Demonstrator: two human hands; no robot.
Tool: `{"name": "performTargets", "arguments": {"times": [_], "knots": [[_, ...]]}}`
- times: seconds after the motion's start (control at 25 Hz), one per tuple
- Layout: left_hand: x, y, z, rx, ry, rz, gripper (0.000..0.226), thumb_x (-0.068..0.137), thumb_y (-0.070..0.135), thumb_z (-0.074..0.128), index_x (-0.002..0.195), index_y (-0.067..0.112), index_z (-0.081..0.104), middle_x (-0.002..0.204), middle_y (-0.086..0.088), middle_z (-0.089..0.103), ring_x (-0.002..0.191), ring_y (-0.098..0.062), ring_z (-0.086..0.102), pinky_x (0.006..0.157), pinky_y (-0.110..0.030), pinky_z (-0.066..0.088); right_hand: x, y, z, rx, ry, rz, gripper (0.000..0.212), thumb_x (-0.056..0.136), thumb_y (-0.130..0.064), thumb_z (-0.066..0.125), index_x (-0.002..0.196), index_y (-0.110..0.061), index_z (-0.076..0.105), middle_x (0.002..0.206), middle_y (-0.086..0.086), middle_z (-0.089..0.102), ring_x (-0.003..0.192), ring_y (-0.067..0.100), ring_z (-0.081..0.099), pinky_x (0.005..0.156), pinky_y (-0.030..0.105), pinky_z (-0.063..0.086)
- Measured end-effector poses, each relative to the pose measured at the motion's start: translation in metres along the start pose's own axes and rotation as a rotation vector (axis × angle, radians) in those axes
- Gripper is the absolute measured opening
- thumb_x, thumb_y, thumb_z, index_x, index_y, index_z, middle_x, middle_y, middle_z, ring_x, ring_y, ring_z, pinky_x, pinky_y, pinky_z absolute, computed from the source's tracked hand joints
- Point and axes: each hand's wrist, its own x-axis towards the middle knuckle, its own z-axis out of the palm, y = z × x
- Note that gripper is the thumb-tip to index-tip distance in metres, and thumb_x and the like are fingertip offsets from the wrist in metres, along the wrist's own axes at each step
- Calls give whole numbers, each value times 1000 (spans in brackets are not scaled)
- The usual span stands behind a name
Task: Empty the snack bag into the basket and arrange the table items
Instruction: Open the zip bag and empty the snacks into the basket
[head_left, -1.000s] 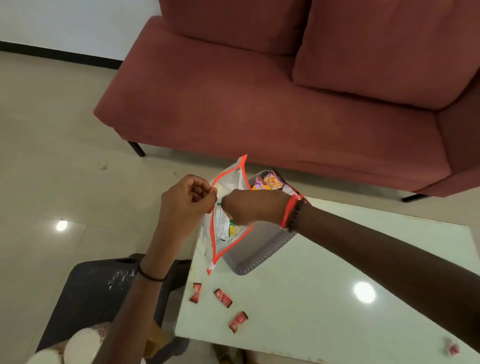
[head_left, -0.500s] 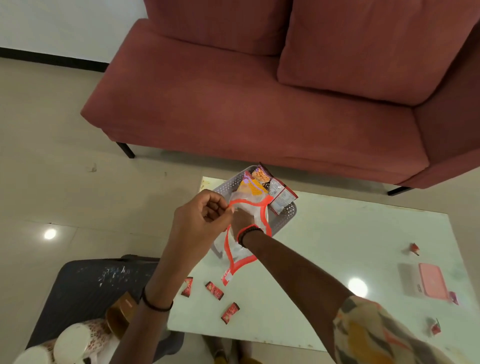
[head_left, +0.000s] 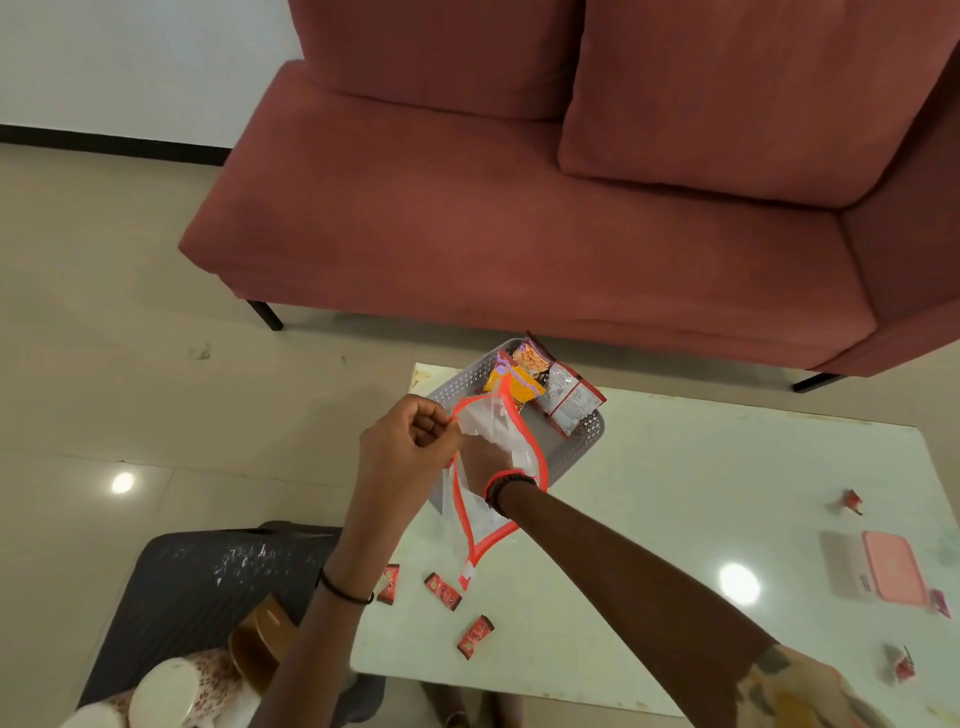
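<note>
Bag (head_left: 511, 441), clear with orange rim, held open above the basket (head_left: 582, 449) at the table's (head_left: 649, 519) far left corner. Left hand (head_left: 410, 441) pinches the rim. Right hand (head_left: 483, 465) reaches inside; finger state cannot be told. Snack packets (head_left: 550, 387) in basket.

The room was evenly, softly lit from overhead, and round glare spots sat on the glossy table (head_left: 675, 467) and the floor (head_left: 78, 415). Shadows were faint; edges bowed from the wide lens, and corners looked slightly soft.
</note>
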Motion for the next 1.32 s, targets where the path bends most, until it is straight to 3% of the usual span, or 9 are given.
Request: {"name": "performTargets", "arguments": {"times": [0.24, 0.4, 0.52, 0.6, 0.68, 0.8, 0.92, 1.08, 1.32], "knots": [[30, -15, -5, 121, 43, -65, 10, 83, 18, 67, 83, 9, 63, 73, -4, 67, 64, -21, 66, 61, -18, 49, -21, -28, -42, -54, 126, -97, 9, 89, 2, 45, 93, -6, 45, 107, 23, 62, 95, 39, 62, 64, 33, 39], [48, -22, -15, 149, 82, -92, 9, 83, 15, 66, 79, 10, 61, 69, -6, 67, 60, -20, 64, 58, -17, 48, -44, -34, -81, 17, 293, -168, 17, 89, 1, 45, 105, 0, 49, 101, 22, 63, 92, 39, 62, 63, 33, 41], [57, -24, -20, 152, 96, -106, 15, 84, 15, 65, 72, 17, 57, 58, 3, 63, 53, -10, 61, 54, -10, 47, -53, -24, -124, 336, 297, -86, 25, 87, -2, 58, 112, 0, 53, 104, 15, 63, 97, 31, 62, 81, 38, 51], [60, -25, -21, 137, 102, -118, 16, 84, 14, 65, 71, 18, 56, 57, 5, 62, 53, -11, 62, 64, -23, 52, -55, -4, -154, 652, 286, -36, 33, 83, -4, 67, 114, -2, 55, 107, 11, 64, 98, 26, 63, 85, 37, 53], [63, -26, -22, 107, 107, -137, 12, 84, 14, 65, 74, 14, 58, 58, 2, 64, 55, -16, 64, 73, -34, 55, -59, 24, -179, 955, 285, -45, 30, 82, -4, 68, 110, -6, 57, 108, 10, 68, 94, 22, 68, 76, 33, 59], [67, -28, -22, 80, 108, -142, 10, 84, 15, 65, 76, 12, 60, 60, 0, 65, 58, -20, 66, 78, -41, 57, -42, 74, -193, 1148, 414, 14, 22, 83, -4, 67, 100, -13, 56, 110, 5, 69, 89, 15, 70, 68, 24, 59], [71, -27, -21, 88, 93, -129, 8, 84, 16, 66, 80, 10, 62, 62, 0, 66, 56, -13, 66, 75, -36, 58, 6, 125, -164, 1017, 548, 244, 31, 88, 1, 60, 117, 1, 52, 117, 17, 64, 101, 27, 66, 84, 36, 56], [79, -26, -19, 93, 73, -95, 9, 84, 17, 67, 81, 9, 63, 64, 0, 66, 46, 2, 62, 60, -17, 53, 63, 171, -80, 648, 426, 442, 18, 88, 2, 52, 106, 4, 54, 104, 25, 59, 98, 33, 57, 78, 36, 44], [91, -34, -22, 35, 39, -84, 11, 82, 21, 69, 74, 20, 62, 67, 1, 70, 51, -5, 66, 63, -21, 56, 111, 194, -7, 505, 247, 422, 32, 91, -2, 55, 122, 6, 54, 114, 23, 61, 103, 34, 58, 85, 37, 45]]}}
